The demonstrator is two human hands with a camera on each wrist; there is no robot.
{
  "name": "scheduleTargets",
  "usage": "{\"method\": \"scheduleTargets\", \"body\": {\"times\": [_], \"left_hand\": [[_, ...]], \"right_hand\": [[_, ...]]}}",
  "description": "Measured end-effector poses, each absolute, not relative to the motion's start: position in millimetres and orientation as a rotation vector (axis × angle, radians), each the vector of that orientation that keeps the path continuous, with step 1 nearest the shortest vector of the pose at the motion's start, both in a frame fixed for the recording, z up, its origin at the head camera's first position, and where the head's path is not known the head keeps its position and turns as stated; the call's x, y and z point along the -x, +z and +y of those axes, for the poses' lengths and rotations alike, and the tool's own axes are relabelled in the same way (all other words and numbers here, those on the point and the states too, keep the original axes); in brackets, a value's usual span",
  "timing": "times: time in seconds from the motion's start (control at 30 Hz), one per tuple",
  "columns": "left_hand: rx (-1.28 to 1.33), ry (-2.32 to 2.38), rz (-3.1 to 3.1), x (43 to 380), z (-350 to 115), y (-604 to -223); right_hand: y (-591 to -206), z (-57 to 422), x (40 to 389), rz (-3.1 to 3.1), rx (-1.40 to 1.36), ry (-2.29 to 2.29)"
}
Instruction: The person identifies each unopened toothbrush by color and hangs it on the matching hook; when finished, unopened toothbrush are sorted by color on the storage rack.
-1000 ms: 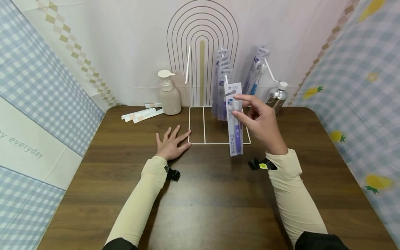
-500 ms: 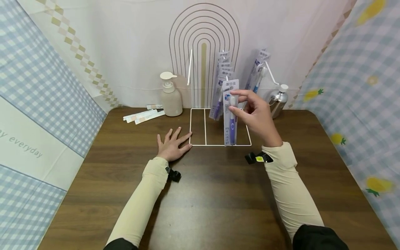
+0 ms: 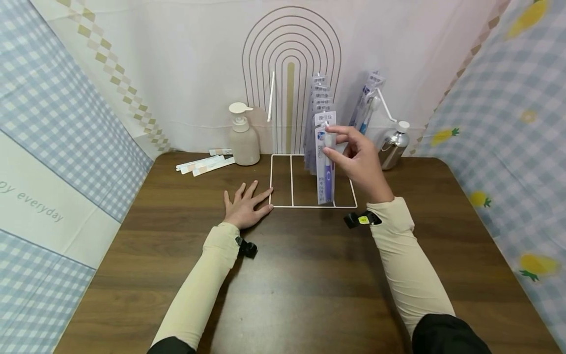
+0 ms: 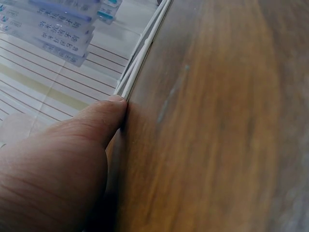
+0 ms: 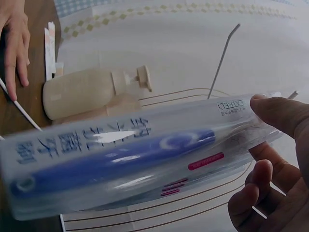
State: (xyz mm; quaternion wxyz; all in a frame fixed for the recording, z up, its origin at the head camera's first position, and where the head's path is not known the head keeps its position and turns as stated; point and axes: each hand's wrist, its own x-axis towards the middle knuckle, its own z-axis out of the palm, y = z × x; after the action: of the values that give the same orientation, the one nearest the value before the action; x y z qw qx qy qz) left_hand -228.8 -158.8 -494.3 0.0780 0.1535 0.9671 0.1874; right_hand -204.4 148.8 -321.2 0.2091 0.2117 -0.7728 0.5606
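Note:
My right hand pinches a packaged toothbrush between thumb and fingers near its upper part. The blister pack is upright, with a purple-handled brush inside. Its top overlaps the tip of the rack's middle hook in the head view. Close behind it, several similar toothbrush packs hang in a row. In the right wrist view the purple handle fills much of the picture. My left hand lies spread on the table, its thumb and index fingertips at the left wire of the white rack base.
A bare hook projects at the rack's left. More packs with blue brushes hang on the right hook. A beige pump bottle, flat paper sachets and a silver bottle stand or lie along the back.
My right hand has moved the toothbrush pack left and back to the middle hook's tip. The hanging packs swung at half a second ago and now hang straighter. My left hand stays put.

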Motion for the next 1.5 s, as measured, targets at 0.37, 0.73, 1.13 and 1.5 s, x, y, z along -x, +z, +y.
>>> {"method": "scheduleTargets", "body": {"times": [0.37,0.73,1.13,1.5], "left_hand": [[-0.453,0.557,2.892,228.5,-157.7,-494.4],[-0.454,0.563,2.887,228.5,-156.0,-495.3],[-0.459,0.565,2.893,229.6,-159.0,-495.1],[-0.459,0.569,2.883,229.5,-157.6,-498.0]], "right_hand": [[-315.5,143.6,208.1,-2.121,-0.576,1.581],[-316.4,148.6,190.6,-2.117,-0.504,1.542],[-378.6,171.2,155.8,-2.402,-0.533,1.347],[-455.6,176.4,97.2,-2.840,-0.580,0.757]]}}
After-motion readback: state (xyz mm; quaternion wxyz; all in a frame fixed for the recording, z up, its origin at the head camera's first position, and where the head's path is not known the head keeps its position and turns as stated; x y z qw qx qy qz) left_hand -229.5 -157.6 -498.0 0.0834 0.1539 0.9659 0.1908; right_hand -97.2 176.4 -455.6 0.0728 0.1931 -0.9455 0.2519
